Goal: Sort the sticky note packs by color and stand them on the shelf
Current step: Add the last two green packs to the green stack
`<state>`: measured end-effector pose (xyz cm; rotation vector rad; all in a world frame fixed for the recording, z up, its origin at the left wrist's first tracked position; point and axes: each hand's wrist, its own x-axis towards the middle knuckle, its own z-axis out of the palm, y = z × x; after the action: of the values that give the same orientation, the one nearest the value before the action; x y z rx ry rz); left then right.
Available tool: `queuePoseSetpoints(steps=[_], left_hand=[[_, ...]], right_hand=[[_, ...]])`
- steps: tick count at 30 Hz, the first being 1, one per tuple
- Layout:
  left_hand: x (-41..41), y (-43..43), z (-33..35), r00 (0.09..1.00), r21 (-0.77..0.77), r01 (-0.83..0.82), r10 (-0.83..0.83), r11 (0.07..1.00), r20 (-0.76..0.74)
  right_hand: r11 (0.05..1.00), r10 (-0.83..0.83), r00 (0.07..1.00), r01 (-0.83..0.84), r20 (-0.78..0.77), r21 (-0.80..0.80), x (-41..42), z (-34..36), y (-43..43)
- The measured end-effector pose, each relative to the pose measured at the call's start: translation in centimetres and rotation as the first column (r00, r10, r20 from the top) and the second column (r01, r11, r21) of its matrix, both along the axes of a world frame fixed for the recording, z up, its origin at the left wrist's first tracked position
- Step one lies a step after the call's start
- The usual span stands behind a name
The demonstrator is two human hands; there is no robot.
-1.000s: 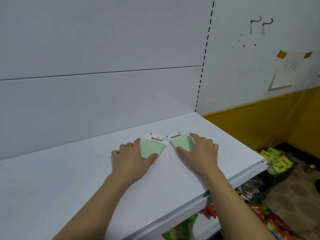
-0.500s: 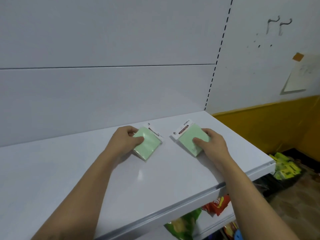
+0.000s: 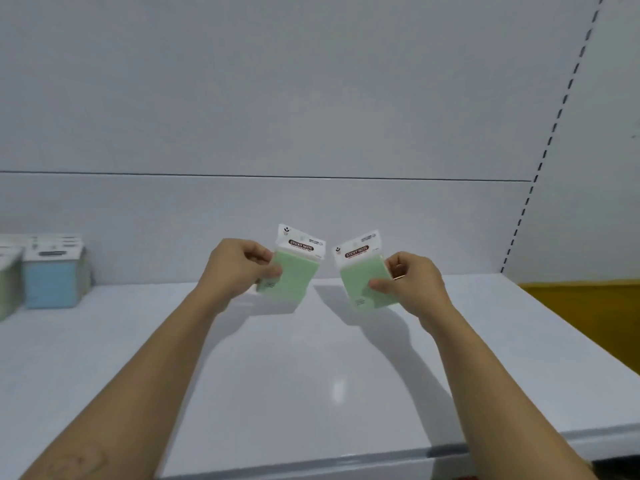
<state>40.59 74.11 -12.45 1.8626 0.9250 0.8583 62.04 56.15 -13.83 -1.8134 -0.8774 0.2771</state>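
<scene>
My left hand (image 3: pixel 239 266) grips a green sticky note pack (image 3: pixel 294 271) with a white header card, held upright above the white shelf (image 3: pixel 311 375). My right hand (image 3: pixel 412 284) grips a second green sticky note pack (image 3: pixel 362 275), also lifted and tilted slightly right. Both packs hang in the air near the shelf's back panel, a short gap between them. At the far left a row of blue packs (image 3: pixel 52 275) stands on the shelf, with greenish packs (image 3: pixel 7 282) beside it at the frame edge.
The white back panel (image 3: pixel 311 133) rises behind the shelf. A slotted upright (image 3: pixel 550 133) marks the shelf's right end, with a yellow wall (image 3: pixel 588 313) beyond. The shelf's front edge (image 3: pixel 381 459) runs along the bottom.
Both hands have lifted the green packs off the shelf surface and turned them upright. The view has swung left, bringing the standing blue packs into sight.
</scene>
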Motion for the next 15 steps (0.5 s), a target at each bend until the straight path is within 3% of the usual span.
queuePoseSetpoints(steps=[6,15], left_hand=[[-8.9,2.9,0.2,0.969,0.019,-0.23,0.227,0.973,0.094],[-23.1,7.4,-0.3,0.89,-0.021,-0.444,0.444,0.896,0.105]], right_hand=[[0.997,0.08,0.991,-0.082,0.11,0.013,-6.3,1.7,6.7],[0.98,0.196,0.974,-0.199,0.115,0.015,-17.4,2.5,16.0]])
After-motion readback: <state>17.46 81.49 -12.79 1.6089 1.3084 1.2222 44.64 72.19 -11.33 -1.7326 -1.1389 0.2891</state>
